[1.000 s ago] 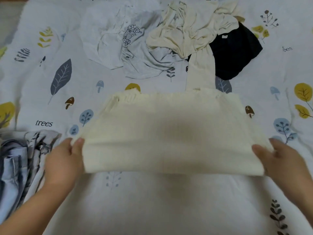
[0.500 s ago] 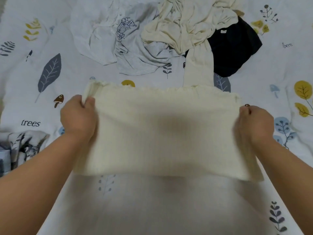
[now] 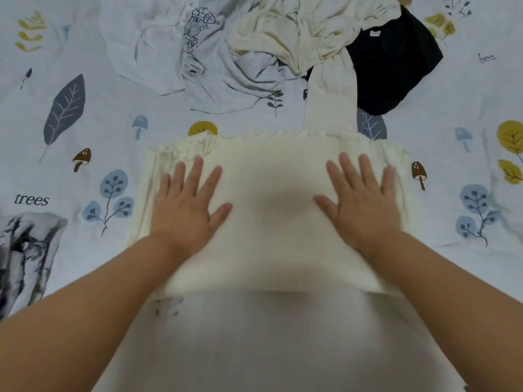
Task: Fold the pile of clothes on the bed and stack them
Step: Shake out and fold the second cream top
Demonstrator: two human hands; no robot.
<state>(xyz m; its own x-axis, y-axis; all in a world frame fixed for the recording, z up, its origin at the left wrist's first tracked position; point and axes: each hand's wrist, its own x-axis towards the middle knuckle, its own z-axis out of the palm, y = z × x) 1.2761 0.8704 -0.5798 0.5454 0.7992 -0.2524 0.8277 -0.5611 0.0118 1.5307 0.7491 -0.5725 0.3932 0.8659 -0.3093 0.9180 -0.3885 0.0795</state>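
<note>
Cream ribbed knit top (image 3: 271, 210), folded on the leaf-print bedsheet (image 3: 85, 137) under our flat, spread-fingered left hand (image 3: 186, 205) and right hand (image 3: 365, 202), looks soft, light and floppy, so we'd lift it by its side edges.

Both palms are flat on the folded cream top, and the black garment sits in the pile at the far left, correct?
Not quite. Both hands, left hand and right hand, do press flat on the folded cream top, but the head view shows the black garment at the far right of the pile, not the left.

Bare forearms, unadorned hands (image 3: 192, 210)
</note>
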